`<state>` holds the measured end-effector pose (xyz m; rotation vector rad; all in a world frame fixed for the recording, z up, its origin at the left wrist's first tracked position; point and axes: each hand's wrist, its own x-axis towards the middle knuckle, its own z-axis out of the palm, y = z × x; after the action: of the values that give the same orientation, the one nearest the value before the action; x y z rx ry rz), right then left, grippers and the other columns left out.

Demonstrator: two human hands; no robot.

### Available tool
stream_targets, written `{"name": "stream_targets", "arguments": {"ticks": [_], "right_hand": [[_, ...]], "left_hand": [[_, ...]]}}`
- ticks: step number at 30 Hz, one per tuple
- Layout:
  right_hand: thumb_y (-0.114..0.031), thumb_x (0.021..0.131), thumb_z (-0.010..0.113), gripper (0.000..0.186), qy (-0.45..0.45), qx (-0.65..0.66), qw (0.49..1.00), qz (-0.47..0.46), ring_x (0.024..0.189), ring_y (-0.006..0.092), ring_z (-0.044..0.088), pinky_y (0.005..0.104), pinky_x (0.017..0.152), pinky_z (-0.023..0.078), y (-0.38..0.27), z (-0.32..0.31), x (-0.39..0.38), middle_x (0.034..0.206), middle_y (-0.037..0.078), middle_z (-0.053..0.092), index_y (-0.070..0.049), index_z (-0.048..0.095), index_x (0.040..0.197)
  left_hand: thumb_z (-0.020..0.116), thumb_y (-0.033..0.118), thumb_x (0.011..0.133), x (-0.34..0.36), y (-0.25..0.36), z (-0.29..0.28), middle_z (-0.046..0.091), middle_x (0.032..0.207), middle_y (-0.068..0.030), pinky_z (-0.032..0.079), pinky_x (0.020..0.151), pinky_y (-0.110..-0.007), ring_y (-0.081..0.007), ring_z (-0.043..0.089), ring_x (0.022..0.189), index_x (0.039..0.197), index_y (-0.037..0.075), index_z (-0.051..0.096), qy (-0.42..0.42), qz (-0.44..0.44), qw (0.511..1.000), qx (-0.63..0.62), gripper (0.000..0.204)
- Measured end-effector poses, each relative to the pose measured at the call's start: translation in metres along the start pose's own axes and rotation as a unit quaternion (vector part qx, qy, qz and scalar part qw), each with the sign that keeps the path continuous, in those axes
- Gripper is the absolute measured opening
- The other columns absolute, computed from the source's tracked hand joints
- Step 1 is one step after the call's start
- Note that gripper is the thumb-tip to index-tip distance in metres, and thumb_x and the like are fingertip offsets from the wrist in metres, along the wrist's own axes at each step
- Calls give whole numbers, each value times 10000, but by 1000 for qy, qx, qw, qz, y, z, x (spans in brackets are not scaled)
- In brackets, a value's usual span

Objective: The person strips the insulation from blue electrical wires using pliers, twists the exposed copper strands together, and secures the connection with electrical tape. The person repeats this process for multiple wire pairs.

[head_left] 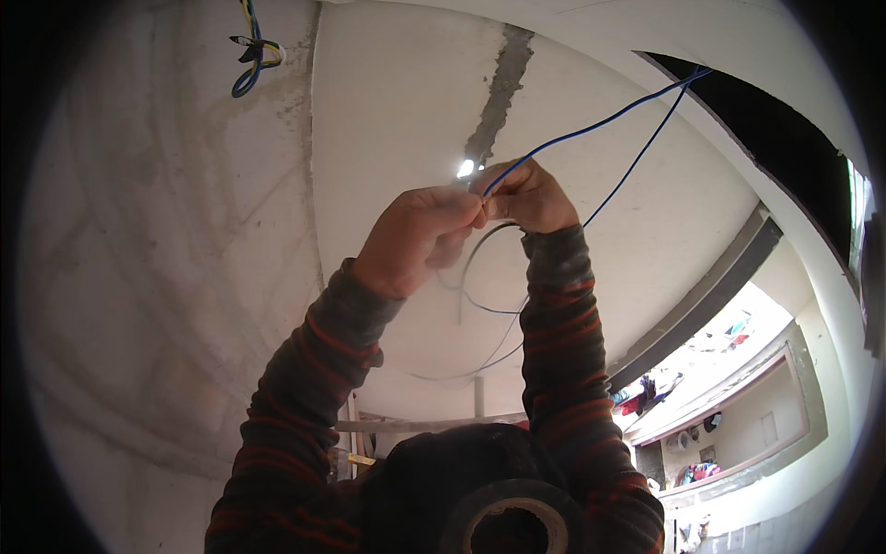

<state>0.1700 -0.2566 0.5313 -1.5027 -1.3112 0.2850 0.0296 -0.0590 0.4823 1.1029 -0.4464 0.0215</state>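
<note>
My left hand and my right hand meet fingertip to fingertip, raised near the middle of the head view. Both are closed in a pinch around a thin blue wire. The wire runs up to the right, to a dark opening in the white surface. A second strand from there passes behind my right wrist. Loops of wire hang below, between my forearms. The wire's tip is hidden by my fingers.
At the upper left, a taped bundle of blue and yellow-green wires hangs out. A rough grey strip crosses the pale surface beyond my hands, near a bright light. A dark ring, resembling a tape roll, shows at the bottom.
</note>
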Motion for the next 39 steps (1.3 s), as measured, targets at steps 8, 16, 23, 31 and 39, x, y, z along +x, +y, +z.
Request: {"name": "stream_targets", "arguments": {"ticks": [8, 16, 23, 31, 39], "right_hand": [[-18, 816, 872, 137, -163, -93, 979, -80, 821, 136, 679, 304, 768, 534, -35, -11, 34, 846, 26, 753, -5, 804, 934], [-34, 946, 793, 184, 189, -82, 970, -130, 915, 139, 699, 283, 820, 553, -34, 47, -2, 1014, 58, 764, -7, 744, 1121], [-206, 1115, 722, 247, 359, 93, 928, -31, 978, 163, 716, 338, 945, 588, -20, 111, -53, 1071, 69, 745, 7, 684, 1235], [-303, 1188, 589, 339, 312, 247, 918, 1, 725, 111, 541, 293, 702, 477, -11, 120, -56, 845, 1, 597, 15, 704, 1221], [-308, 1185, 586, 355, 328, 204, 922, 14, 673, 94, 423, 272, 631, 363, -9, 112, -85, 748, -67, 415, 16, 730, 1167]], "left_hand": [[637, 265, 1148, -12, -12, 1, 528, 755, 32, 329, 534, -266, -70, 405, 581, 1044, 46, 681, -42, -36, 986, -159, 247], [623, 321, 1167, -12, 1, -3, 664, 908, -16, 463, 646, -298, -113, 560, 688, 1298, -8, 717, 4, 109, 993, -48, 366], [629, 216, 1154, 13, 14, -5, 743, 1130, -64, 579, 790, -332, -143, 692, 908, 1410, 10, 714, 12, 155, 976, 152, 339], [681, 216, 1118, 58, 34, -16, 741, 1101, -16, 532, 882, -291, -120, 639, 955, 1414, 78, 748, -173, 108, 921, 332, 333], [718, 195, 1091, 74, 36, 4, 773, 1055, -62, 555, 892, -325, -164, 699, 960, 1147, 23, 809, -255, 141, 854, 430, 203]]}}
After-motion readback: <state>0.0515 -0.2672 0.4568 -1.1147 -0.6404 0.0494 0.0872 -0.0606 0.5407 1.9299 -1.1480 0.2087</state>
